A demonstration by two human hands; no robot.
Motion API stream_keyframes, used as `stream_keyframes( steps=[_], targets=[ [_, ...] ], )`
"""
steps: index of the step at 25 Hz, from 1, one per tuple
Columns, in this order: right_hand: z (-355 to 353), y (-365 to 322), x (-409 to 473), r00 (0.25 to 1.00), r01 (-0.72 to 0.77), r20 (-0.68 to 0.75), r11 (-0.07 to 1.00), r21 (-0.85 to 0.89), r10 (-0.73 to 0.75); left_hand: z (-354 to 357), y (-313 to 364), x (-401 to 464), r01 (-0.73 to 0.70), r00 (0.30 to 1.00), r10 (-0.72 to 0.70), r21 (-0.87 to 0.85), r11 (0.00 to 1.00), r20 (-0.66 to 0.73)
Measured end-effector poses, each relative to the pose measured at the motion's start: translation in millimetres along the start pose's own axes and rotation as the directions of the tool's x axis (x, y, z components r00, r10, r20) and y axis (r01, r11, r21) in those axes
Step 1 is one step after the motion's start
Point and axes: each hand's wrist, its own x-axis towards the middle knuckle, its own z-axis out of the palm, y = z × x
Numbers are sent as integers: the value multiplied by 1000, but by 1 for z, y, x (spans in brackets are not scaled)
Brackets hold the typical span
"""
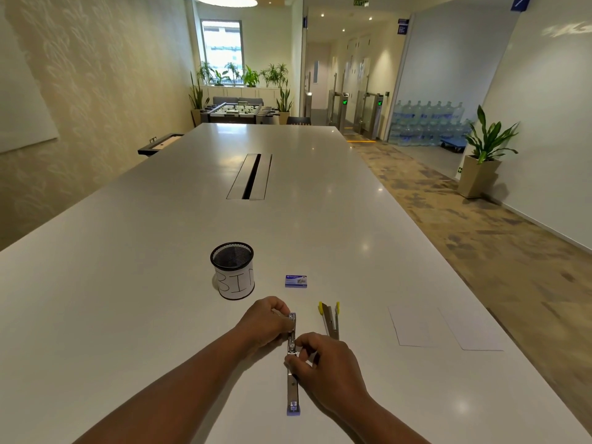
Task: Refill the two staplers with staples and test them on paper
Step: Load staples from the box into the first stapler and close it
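A metal stapler with a blue base (pixel 292 390) lies fully opened flat on the white table (pixel 128 299), pointing away from me. My left hand (pixel 264 325) grips its far half. My right hand (pixel 323 363) pinches the stapler near its hinge. A second stapler with yellow ends (pixel 330 318) lies partly opened just to the right. A small blue staple box (pixel 296 281) sits closed beyond the staplers. Two white paper sheets (pixel 445 328) lie flat at the right.
A black mesh cup (pixel 233 270) labelled BIN stands behind my left hand. A cable slot (pixel 250 176) runs along the table's middle. The table's right edge drops to a carpeted walkway with a potted plant (pixel 483 155).
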Motion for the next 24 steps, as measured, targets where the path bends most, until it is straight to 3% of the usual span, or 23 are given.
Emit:
stream_keyframes(
  steps=[12, 24],
  targets=[
    [-2, -2, -8, 998, 59, 11, 998, -30, -59, 6, -4, 9, 149, 987, -158, -319, 936, -5],
    [4, -7, -8, 990, 139, -2, 965, -222, -143, 5, -7, 8, 150, 988, -155, -370, 917, 16]
  ],
)
